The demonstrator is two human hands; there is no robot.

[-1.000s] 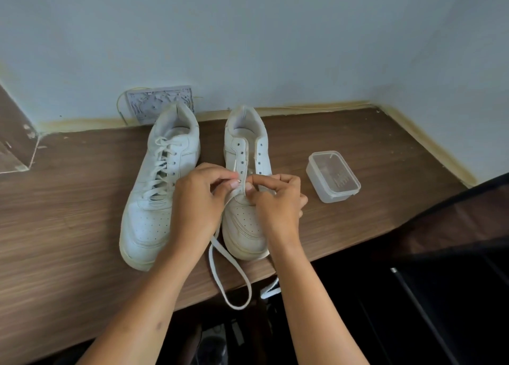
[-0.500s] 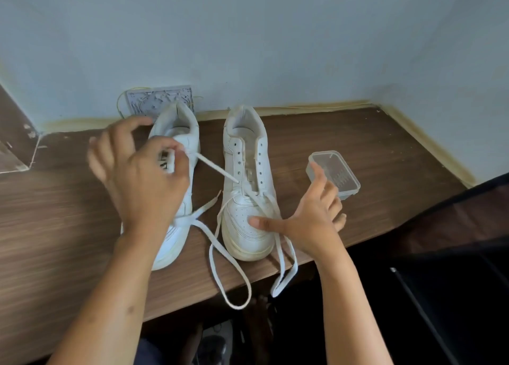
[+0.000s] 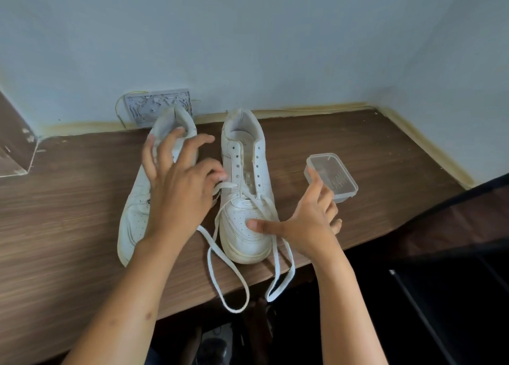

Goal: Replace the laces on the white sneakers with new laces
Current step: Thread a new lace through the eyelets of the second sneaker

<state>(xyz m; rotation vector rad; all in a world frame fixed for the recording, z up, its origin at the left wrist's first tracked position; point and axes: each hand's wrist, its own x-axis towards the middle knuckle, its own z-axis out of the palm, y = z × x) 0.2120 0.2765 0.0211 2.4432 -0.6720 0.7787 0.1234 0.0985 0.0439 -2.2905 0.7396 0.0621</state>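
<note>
Now the left hand [image 3: 176, 188] has dropped from its raised pull and hovers, fingers spread, over the left sneaker [image 3: 137, 207], thumb beside the flat white lace [image 3: 224, 186]. The right hand [image 3: 308, 221], fingers spread, presses its thumb on the perforated toe of the right sneaker [image 3: 245, 199] near the wood-grain counter [image 3: 68, 199] front edge, where lace loops hang over.
</note>
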